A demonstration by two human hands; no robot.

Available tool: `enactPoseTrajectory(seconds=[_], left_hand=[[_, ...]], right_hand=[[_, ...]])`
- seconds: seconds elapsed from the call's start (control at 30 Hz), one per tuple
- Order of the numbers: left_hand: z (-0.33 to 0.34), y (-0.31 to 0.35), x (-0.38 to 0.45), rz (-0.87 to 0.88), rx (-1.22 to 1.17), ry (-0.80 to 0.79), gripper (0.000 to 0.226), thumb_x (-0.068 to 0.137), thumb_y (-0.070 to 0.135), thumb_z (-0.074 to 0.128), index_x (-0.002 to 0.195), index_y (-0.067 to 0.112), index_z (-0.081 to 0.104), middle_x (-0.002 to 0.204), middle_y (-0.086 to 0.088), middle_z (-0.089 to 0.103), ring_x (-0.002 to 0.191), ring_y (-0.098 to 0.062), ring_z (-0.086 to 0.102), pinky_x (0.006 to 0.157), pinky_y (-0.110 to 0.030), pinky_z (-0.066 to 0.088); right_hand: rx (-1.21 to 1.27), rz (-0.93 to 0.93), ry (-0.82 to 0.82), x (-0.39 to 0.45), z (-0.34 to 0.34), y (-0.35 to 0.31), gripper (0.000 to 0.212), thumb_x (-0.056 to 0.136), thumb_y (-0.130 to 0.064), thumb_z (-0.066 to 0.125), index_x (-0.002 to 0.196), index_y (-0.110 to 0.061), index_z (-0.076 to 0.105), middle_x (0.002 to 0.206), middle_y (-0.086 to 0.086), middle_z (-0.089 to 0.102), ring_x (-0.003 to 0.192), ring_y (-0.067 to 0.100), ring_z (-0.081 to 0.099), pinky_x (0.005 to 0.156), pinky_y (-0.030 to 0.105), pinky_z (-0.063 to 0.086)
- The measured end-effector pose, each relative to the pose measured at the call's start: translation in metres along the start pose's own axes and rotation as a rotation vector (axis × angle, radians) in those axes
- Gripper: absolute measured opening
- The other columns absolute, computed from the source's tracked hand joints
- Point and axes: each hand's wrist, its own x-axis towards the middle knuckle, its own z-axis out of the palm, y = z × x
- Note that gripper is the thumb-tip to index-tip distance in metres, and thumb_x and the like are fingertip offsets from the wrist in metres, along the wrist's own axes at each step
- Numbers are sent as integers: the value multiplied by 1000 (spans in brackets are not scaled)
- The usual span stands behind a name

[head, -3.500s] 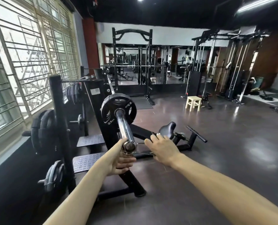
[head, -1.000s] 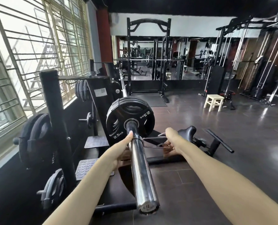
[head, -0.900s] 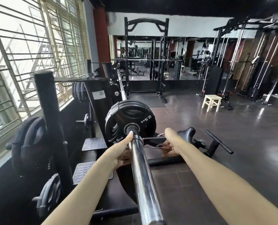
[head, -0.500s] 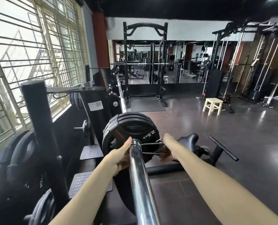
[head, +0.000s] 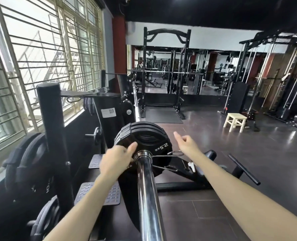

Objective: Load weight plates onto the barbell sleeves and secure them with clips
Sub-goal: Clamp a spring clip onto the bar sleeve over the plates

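Note:
The chrome barbell sleeve (head: 148,206) runs from the bottom edge up into a stack of black 2.5 kg weight plates (head: 154,136). A metal spring clip (head: 143,154) sits on the sleeve right against the outer plate, its two wire handles (head: 171,153) sticking out to the right. My left hand (head: 116,160) lies against the plate face left of the clip, thumb stretched over the plate rim side. My right hand (head: 186,145) hovers above the clip handles, off them, fingers loosely curled and holding nothing.
A black plate tree (head: 50,122) with several plates (head: 27,162) stands at my left under the barred window. Studded footplates (head: 99,193) lie below the bar. A black handle bar (head: 243,169) and machine frame are on the right; a wooden stool (head: 235,120) stands farther back.
My right hand has let go of the clip handles and lifted up and to the right. The clip stays on the sleeve against the plates. My left hand has spread onto the plate face.

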Motion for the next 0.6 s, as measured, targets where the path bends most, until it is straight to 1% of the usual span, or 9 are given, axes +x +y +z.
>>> enactPoseTrajectory(seconds=[0.07, 0.1, 0.13, 0.17, 0.23, 0.3, 0.43, 0.53, 0.6], left_hand=[[-25, 1, 4, 124, 20, 277, 48, 92, 69, 48, 93, 26, 69, 90, 14, 71, 91, -16, 65, 76, -32, 48], [-34, 0, 10, 186, 4, 339, 48, 90, 69, 51, 107, 26, 65, 102, 13, 68, 100, -15, 61, 79, -35, 49], [-38, -3, 19, 220, -10, 326, 57, 88, 70, 53, 122, 24, 59, 117, 9, 63, 114, -17, 56, 87, -38, 50], [-40, -4, 28, 229, -17, 242, 74, 85, 73, 52, 137, 21, 51, 133, 3, 56, 128, -20, 48, 99, -42, 47], [-35, -3, 42, 203, -51, 18, 100, 80, 80, 43, 154, 13, 33, 157, -7, 40, 146, -26, 33, 117, -44, 31], [-22, -3, 45, 204, -67, -99, 99, 85, 76, 42, 159, 13, 22, 164, -6, 29, 150, -23, 28, 121, -38, 24], [-11, -7, 39, 187, -60, -28, 89, 90, 70, 46, 160, 22, 19, 164, 1, 29, 148, -23, 33, 118, -40, 29], [-15, -5, 40, 202, -32, -29, 90, 88, 73, 46, 160, 25, 20, 163, 2, 32, 145, -24, 38, 115, -41, 34], [-16, -5, 40, 211, -32, -31, 91, 87, 74, 44, 160, 26, 19, 164, 4, 31, 145, -24, 38, 114, -41, 34]], right_hand=[[-46, -235, -39, 3, -8, -9, 73, 92, -67, 49, 146, -18, 45, 154, 0, 46, 133, 20, 49, 107, 37, 37], [-98, -302, -106, 4, -8, -15, 79, 90, -68, 53, 152, -22, 38, 159, -3, 38, 141, 20, 42, 111, 38, 35], [-156, -344, -180, 4, -7, -22, 87, 87, -70, 55, 157, -24, 29, 163, -4, 32, 146, 21, 36, 115, 39, 31], [-204, -374, -242, 7, -2, -28, 96, 84, -73, 57, 160, -25, 23, 165, -4, 28, 149, 21, 32, 118, 40, 29], [-229, -402, -311, 7, 7, -41, 115, 70, -85, 58, 161, -27, 19, 163, -2, 31, 148, 22, 35, 121, 42, 29], [-207, -407, -309, 12, 15, -43, 117, 63, -89, 60, 158, -28, 28, 156, -3, 42, 141, 22, 44, 117, 43, 36], [-199, -412, -284, 10, 14, -42, 93, 76, -74, 64, 151, -26, 38, 145, -9, 50, 128, 14, 51, 108, 35, 41], [-171, -432, -283, 9, 14, -41, 96, 74, -77, 63, 152, -27, 37, 145, -10, 49, 130, 16, 51, 108, 34, 41], [-159, -438, -263, 8, 15, -42, 93, 80, -69, 63, 155, -25, 32, 148, -7, 47, 136, 18, 46, 108, 33, 37]])
